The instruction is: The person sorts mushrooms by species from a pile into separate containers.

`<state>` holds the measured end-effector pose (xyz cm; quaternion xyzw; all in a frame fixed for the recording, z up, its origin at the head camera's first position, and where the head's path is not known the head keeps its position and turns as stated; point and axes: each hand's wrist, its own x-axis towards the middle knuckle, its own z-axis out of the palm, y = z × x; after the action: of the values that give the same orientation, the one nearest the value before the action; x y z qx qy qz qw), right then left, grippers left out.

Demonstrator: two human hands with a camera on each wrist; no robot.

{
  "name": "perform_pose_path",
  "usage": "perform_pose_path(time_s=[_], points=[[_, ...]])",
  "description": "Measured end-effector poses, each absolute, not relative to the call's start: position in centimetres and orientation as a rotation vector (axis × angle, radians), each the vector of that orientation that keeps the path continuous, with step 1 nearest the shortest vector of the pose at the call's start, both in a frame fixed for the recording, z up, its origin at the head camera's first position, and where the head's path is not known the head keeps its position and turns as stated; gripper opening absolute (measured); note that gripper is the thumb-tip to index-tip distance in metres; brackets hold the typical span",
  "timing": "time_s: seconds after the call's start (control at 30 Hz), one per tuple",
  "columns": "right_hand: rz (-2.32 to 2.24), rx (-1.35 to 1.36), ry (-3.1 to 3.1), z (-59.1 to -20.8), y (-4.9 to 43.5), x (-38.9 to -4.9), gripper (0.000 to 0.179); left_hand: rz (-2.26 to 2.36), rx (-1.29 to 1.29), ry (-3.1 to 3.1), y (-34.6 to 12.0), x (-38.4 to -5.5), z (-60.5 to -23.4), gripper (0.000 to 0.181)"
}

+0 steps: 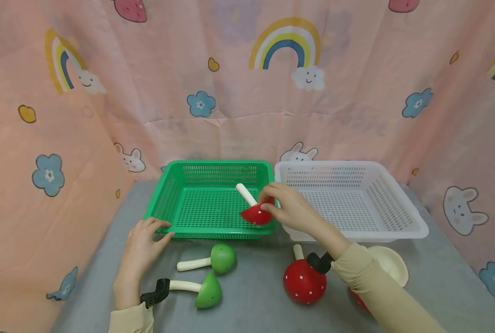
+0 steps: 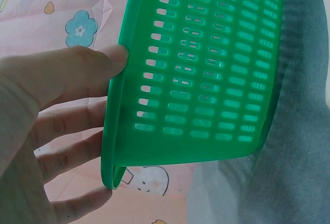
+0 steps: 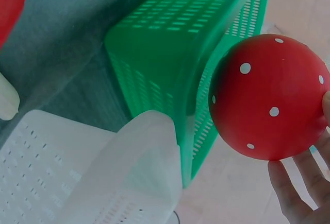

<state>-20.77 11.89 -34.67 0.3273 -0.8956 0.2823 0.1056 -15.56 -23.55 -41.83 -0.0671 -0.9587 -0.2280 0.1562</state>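
Note:
My right hand pinches a red toy mushroom by its white-dotted cap, with the white stem pointing up and left. This mushroom is over the right end of the green basket; the right wrist view shows its round cap up close, beside the basket's rim. At the basket's front left corner, my left hand holds the rim, thumb on the near side and fingers at the corner. Two green toy mushrooms lie on the table before the basket.
A white basket stands right of the green one, their rims close together. Another red mushroom lies in front of it. Farther right, one with a cream underside is partly hidden by my right sleeve. A printed curtain hangs behind.

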Motion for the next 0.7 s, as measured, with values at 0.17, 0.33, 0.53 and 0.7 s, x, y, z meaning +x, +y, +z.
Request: perform_pose_path(time_s=[0.17, 0.33, 0.53, 0.7], points=[[0.817, 0.957, -2.727, -34.6, 11.3, -21.9, 0.014, -0.656, -0.183, -2.751, -23.5, -15.6, -41.8, 0.023], [0.766, 1.014, -2.807, -34.9, 10.8, -23.1, 0.010, -0.648, -0.175, -2.758, -23.6, -15.5, -41.8, 0.023], [0.742, 1.036, -2.915, -35.2, 10.0, -24.3, 0.007, -0.641, -0.179, -2.757, -23.6, -15.5, -41.8, 0.023], [0.678, 1.060, -2.976, -35.9, 9.3, -24.9, 0.002, -0.633, -0.190, -2.738, -23.6, -15.6, -41.9, 0.022]])
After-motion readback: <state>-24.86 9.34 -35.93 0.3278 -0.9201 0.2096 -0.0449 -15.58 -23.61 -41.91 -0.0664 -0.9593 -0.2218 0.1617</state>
